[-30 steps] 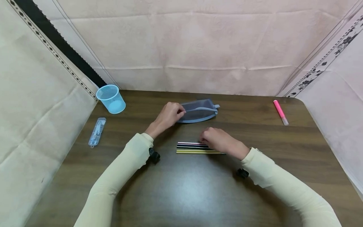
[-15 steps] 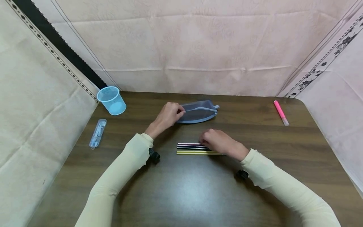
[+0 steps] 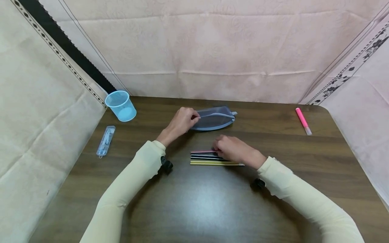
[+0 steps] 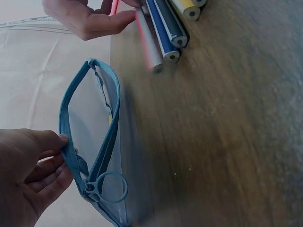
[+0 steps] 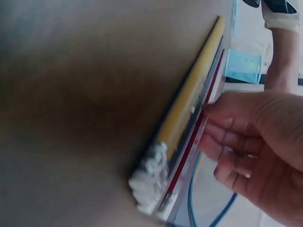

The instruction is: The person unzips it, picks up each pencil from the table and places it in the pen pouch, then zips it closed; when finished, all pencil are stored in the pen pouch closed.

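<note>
My left hand (image 3: pixel 180 122) pinches the near-left edge of a see-through blue pencil case (image 3: pixel 217 122). In the left wrist view its blue zip rim (image 4: pixel 63 111) gapes apart, with a ring pull (image 4: pixel 125 187) hanging at the near end. My right hand (image 3: pixel 235 149) pinches a pink pencil (image 4: pixel 147 45) between thumb and fingers, slightly apart from the others. Beside it lie dark blue and black pencils (image 3: pixel 203 157) and a yellow pencil (image 3: pixel 209 163), side by side on the table. The right wrist view shows the yellow pencil's whitish end (image 5: pixel 154 182) close up.
A light blue mesh cup (image 3: pixel 122 107) stands at the back left of the wooden table (image 3: pixel 194 206). Nearer lies a small clear blue case (image 3: pixel 106 141). A pink marker (image 3: pixel 303 121) lies at the far right. Cloth walls (image 3: pixel 212 50) enclose the table's back and sides.
The pink pencil has come away from the row, towards the pencil case, in my right hand. My left hand keeps its grip on the case.
</note>
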